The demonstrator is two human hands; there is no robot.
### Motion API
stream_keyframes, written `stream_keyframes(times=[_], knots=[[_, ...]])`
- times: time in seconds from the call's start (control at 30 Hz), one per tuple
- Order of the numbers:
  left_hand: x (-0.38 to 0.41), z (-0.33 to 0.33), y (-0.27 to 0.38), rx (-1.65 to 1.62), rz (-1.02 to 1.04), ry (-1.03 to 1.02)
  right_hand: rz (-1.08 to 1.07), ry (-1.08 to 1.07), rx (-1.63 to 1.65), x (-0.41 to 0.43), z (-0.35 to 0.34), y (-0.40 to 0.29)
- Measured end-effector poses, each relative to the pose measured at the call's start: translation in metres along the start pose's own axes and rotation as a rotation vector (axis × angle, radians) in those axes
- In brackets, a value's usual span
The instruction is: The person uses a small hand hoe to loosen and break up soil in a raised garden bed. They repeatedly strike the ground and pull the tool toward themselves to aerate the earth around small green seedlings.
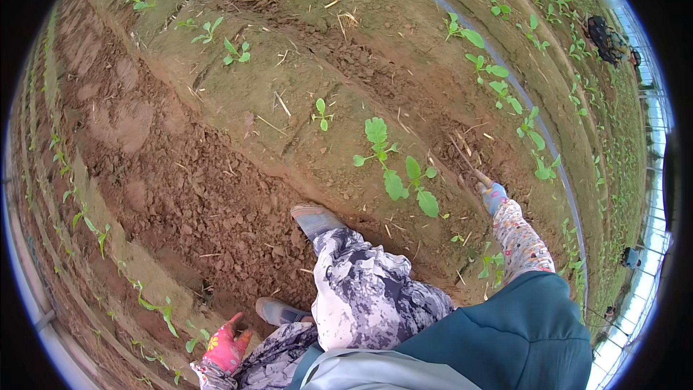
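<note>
My right hand [494,197], in a light blue glove under a floral sleeve, grips the wooden handle of a slender hand tool [481,175]. The tool's thin far end reaches to the loose soil and straw in a furrow; its exact shape is hard to make out. Left of it on the raised bed grow a lobed-leaf seedling [377,135], a broader-leaved seedling [421,189] and a small seedling [323,115]. My left hand [226,344], in a pink flowered glove, hangs beside my patterned trousers with its fingers apart and nothing in it. Leafy seedlings [197,337] are close by it.
My shoes [319,219] stand in the crumbly soil of a furrow [216,211]. A blue-grey hose [509,73] curves along the right-hand bed beside a row of seedlings [501,95]. A person [609,43] is low among plants at the upper right; greenhouse framing [655,135] lies beyond.
</note>
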State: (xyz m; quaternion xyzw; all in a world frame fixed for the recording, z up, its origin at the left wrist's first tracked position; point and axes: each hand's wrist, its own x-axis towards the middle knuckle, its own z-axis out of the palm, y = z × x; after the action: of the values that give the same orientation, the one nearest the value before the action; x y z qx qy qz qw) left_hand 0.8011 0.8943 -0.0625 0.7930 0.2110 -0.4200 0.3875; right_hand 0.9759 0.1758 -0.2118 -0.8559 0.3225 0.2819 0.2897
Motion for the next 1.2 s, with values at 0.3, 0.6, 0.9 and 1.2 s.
stream_keyframes(times=[0.3,0.6,0.9,1.2], knots=[[0.007,-0.010,0.023,-0.008,0.030,0.006,-0.340,-0.049,-0.167,0.083,0.067,-0.225],[-0.015,-0.031,0.012,-0.176,-0.134,0.019,-0.421,0.022,-0.330,0.107,0.049,-0.201],[-0.037,-0.043,-0.031,-0.388,-0.197,0.435,-0.080,0.131,0.105,0.006,0.030,-0.070],[-0.069,0.005,-0.093,-0.854,0.058,0.443,-0.089,0.160,0.084,-0.035,0.001,-0.026]])
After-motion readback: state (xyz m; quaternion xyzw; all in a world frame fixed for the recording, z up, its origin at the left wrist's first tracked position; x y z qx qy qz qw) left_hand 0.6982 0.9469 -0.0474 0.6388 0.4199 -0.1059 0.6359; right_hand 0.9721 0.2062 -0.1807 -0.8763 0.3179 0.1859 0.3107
